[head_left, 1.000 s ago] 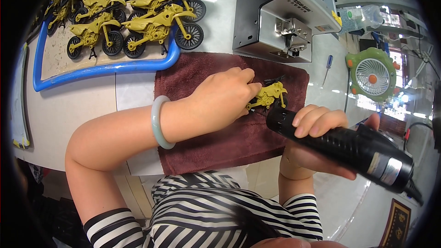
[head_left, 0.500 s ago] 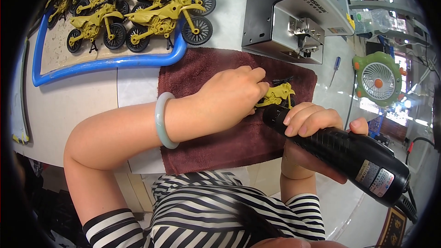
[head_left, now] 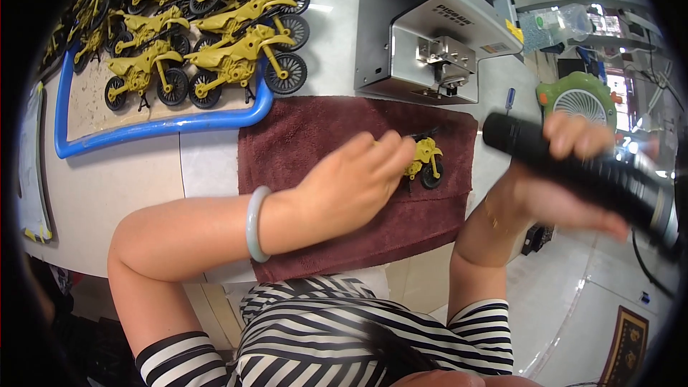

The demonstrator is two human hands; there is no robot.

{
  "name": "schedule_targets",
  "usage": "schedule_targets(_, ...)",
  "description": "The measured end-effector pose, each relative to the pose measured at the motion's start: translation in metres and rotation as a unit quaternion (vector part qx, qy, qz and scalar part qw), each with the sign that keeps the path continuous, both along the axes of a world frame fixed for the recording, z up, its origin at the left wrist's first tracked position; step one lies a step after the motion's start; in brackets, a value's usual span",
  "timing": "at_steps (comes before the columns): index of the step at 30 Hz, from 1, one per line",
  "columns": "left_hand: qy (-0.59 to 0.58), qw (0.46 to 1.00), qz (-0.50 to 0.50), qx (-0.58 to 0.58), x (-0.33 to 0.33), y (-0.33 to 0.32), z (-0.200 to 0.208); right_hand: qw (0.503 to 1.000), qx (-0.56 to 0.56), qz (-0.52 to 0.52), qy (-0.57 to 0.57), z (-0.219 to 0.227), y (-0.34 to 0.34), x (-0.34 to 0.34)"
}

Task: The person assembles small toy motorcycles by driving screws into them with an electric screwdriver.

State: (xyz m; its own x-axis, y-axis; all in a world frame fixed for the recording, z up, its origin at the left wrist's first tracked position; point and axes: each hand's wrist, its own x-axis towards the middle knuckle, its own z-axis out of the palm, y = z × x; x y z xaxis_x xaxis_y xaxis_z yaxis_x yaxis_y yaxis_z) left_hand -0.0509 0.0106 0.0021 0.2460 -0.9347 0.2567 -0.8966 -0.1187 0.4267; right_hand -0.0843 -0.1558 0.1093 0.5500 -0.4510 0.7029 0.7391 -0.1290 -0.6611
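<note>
My left hand [head_left: 358, 179] is closed over the left part of a small yellow toy motorcycle [head_left: 424, 158] with black wheels. The toy rests upright on a dark red towel [head_left: 322, 125]; its rear is hidden by my fingers. In my right hand [head_left: 559, 179] is a thick black corded tool [head_left: 516, 135] with a blunt, round nose, its kind not plain. The tool is raised at the right, apart from the toy, and motion blurs its back end and my fingers.
At the far left a blue-rimmed tray [head_left: 165, 125] carries several yellow toy motorcycles [head_left: 229, 64]. A grey and black machine [head_left: 416, 43] stands behind the towel. Beyond the tool are a blue screwdriver [head_left: 510, 98] and a green fan [head_left: 577, 100].
My right hand has lifted the black tool up and right, away from the toy motorcycle. My left hand has shifted slightly down and left, and more of the toy's front wheel shows.
</note>
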Motion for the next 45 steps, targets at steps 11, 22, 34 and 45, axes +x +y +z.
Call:
schedule_targets(11, -0.043, 0.992, -0.118, 0.02, -0.012, 0.006, -0.012, 0.988, -0.075, 0.131, 0.017, -0.011, -0.021, 0.052)
schedule_targets(22, -0.028, 0.99, -0.138, 0.022, -0.013, 0.004, -0.019, 0.983, -0.04, 0.109, 0.141, -0.035, 0.035, -0.002)
schedule_targets(34, -0.01, 0.992, -0.126, 0.023, -0.014, 0.004, -0.018, 0.966, -0.009, 0.196, 0.169, -0.058, 0.027, 0.01)
schedule_targets(45, -0.009, 0.992, -0.123, 0.021, -0.008, 0.007, -0.013, 0.955, -0.023, 0.156, 0.252, -0.048, 0.032, 0.011)
